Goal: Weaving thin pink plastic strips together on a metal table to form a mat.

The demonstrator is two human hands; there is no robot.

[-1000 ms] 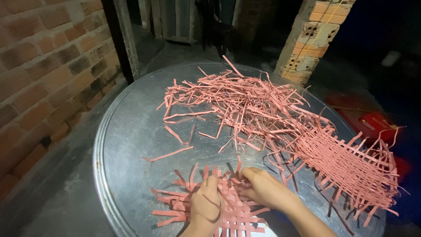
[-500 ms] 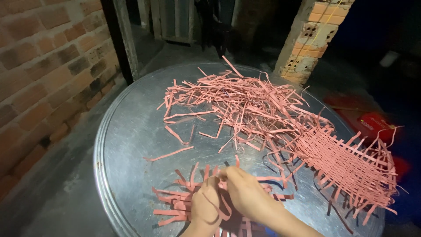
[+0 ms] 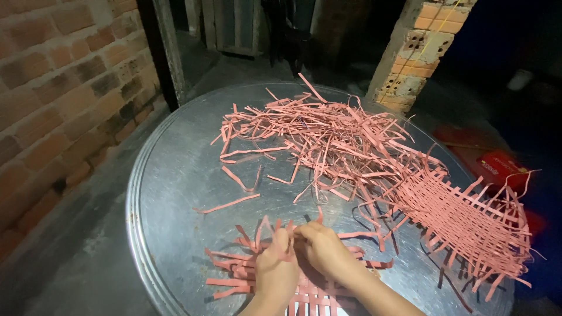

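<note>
A small, partly woven mat of pink strips (image 3: 243,268) lies at the near edge of a round metal tray (image 3: 175,175). My left hand (image 3: 275,272) rests on the mat and pinches an upright strip at its far edge. My right hand (image 3: 328,251) lies beside it, fingers curled on the same strips, covering the middle of the mat. A heap of loose pink strips (image 3: 328,137) fills the far half of the tray. A larger woven mat (image 3: 468,219) lies at the right.
A brick wall (image 3: 58,88) runs along the left. A brick pillar (image 3: 421,47) stands behind the tray. A few single strips (image 3: 228,203) lie between the heap and my hands. Red objects (image 3: 497,164) sit on the dark floor at the right.
My right hand has moved left from the mat's right side until it meets my left hand over the strips at the far edge. The left hand has barely shifted.
</note>
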